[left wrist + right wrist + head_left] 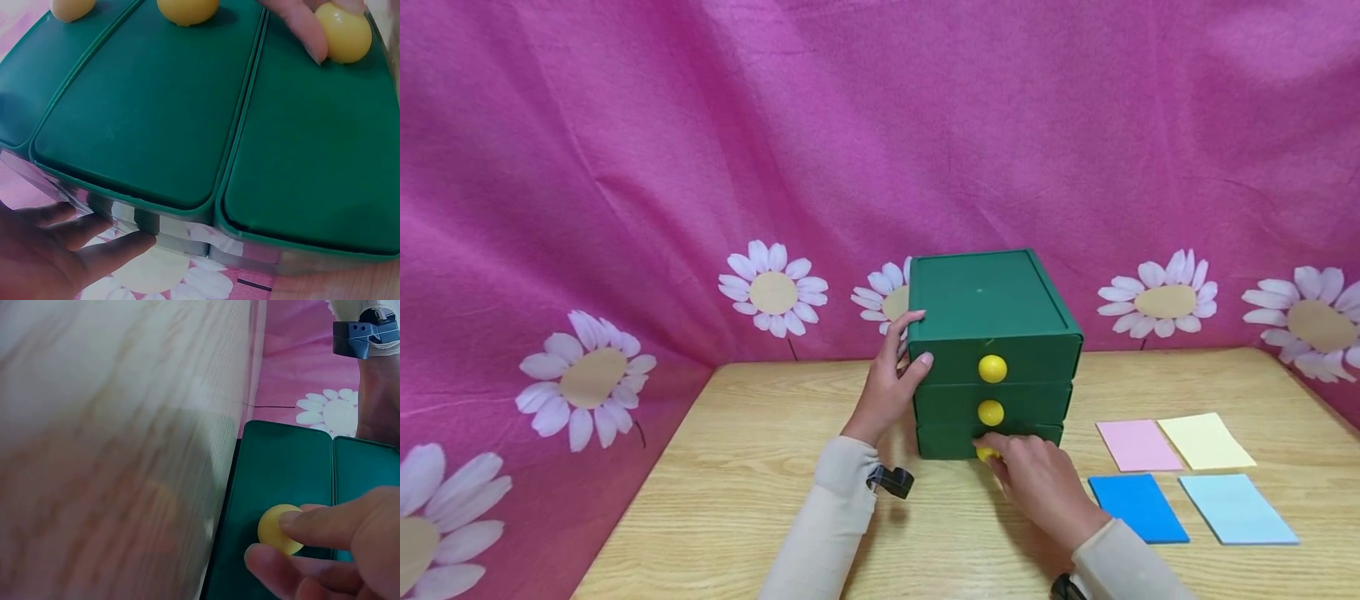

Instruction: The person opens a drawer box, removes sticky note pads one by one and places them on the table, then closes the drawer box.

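A green box of drawers (981, 300) stands on the table, its front stacked in three drawers, each with a round yellow knob. My right hand (1043, 482) pinches the bottom drawer knob (274, 532) between thumb and fingers. That drawer's front (312, 150) sits about level with the others in the left wrist view. At the box's left side is my left hand (883, 393), fingers extended along the side wall and the thumb at the front edge. Above the gripped knob are the middle knob (991, 412) and the top knob (992, 369).
Right of the box lie four-cornered paper pads: pink (1138, 445), pale yellow (1206, 441), blue (1139, 508) and light blue (1237, 509). Behind the wooden table (737, 475) hangs a magenta cloth (880, 133) printed with white daisies.
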